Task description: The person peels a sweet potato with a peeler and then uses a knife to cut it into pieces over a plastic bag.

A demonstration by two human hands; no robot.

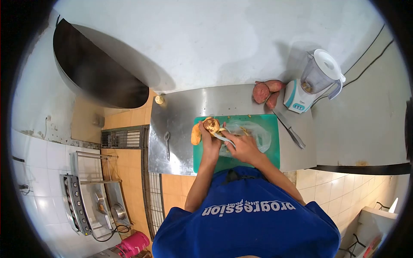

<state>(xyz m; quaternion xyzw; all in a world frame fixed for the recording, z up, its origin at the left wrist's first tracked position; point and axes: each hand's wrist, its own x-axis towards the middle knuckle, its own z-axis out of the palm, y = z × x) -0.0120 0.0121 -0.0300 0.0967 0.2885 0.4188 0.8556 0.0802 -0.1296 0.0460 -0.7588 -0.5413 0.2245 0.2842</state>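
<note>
My left hand [209,141] is wrapped round a partly peeled sweet potato [211,125] above the left part of a green cutting board [273,148]. In my right hand [242,146] is a light-coloured peeler [222,137], close to the sweet potato's right side. An orange peeled piece [196,134] lies at the board's left edge, beside my left hand. Under and behind my right hand a clear plastic bag [260,134] lies on the board, with bits of peel around it.
On the steel table [180,112] are red-skinned sweet potatoes [263,93], a knife [295,136] right of the board, a blender [310,81], a spoon [167,145] and a small round item [159,99]. A gas stove [77,204] and pink cylinder [133,244] stand lower left.
</note>
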